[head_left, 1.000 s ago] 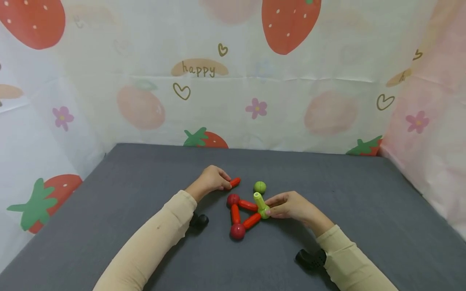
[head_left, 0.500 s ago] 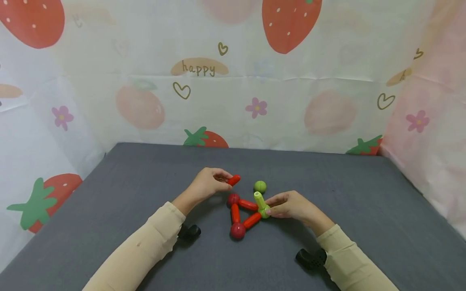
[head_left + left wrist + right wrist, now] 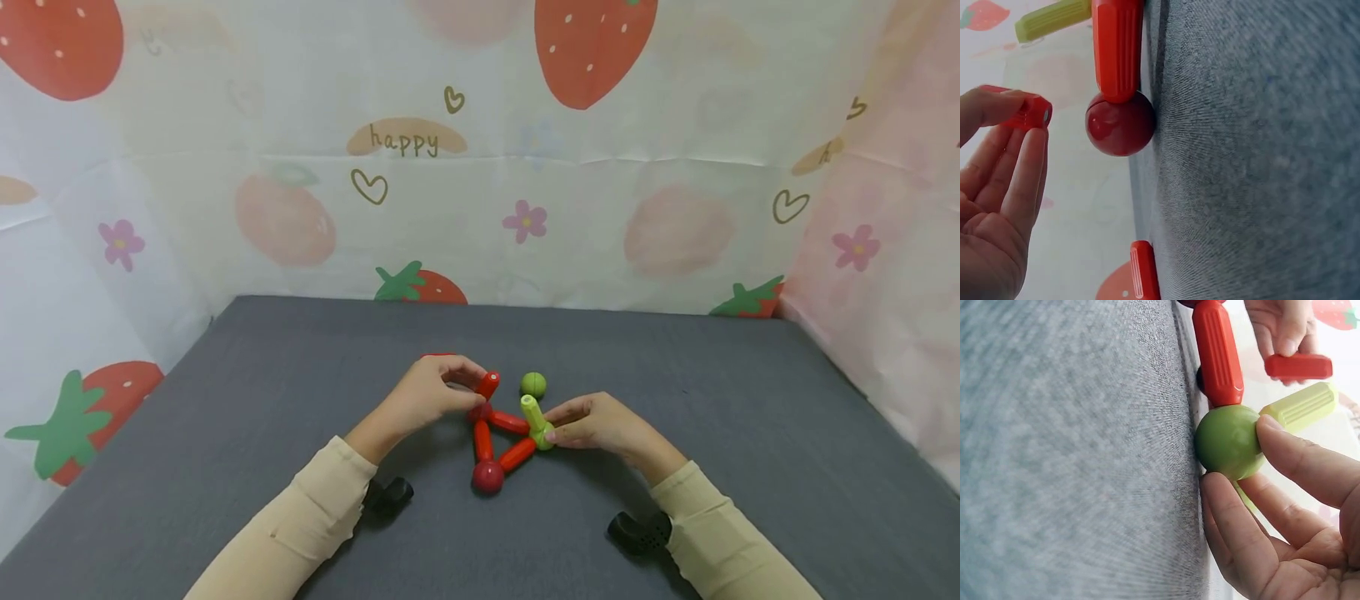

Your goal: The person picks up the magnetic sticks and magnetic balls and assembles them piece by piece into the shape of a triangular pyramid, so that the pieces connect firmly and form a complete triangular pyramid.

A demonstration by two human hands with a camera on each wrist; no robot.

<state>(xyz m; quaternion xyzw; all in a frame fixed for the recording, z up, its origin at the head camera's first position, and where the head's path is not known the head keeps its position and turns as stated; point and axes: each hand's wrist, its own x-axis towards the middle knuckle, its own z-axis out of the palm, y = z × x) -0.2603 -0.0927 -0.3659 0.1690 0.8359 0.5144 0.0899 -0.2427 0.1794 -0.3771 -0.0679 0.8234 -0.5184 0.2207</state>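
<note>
My left hand (image 3: 427, 390) pinches a short red rod (image 3: 489, 384) between thumb and fingers. The rod is tilted upward beside the far red ball (image 3: 480, 412); in the left wrist view its end (image 3: 1046, 115) is apart from the dark red ball (image 3: 1120, 128). On the table lies a triangle of red rods (image 3: 484, 442), with a near red ball (image 3: 487, 477) and a green ball (image 3: 542, 437) at other corners. My right hand (image 3: 603, 429) pinches that green ball. A yellow-green rod (image 3: 532, 412) sticks up from it.
A loose green ball (image 3: 533, 384) lies behind the triangle. Another red rod (image 3: 1144, 270) lies on the table, mostly hidden behind my left hand in the head view. Black wrist devices (image 3: 640, 533) hang below both forearms. A printed curtain (image 3: 480, 233) borders the grey table (image 3: 300, 333).
My left hand has brought its red rod nearer to the far red ball and tipped it more upright. A red rod's edge now shows behind that hand. The right hand stays put.
</note>
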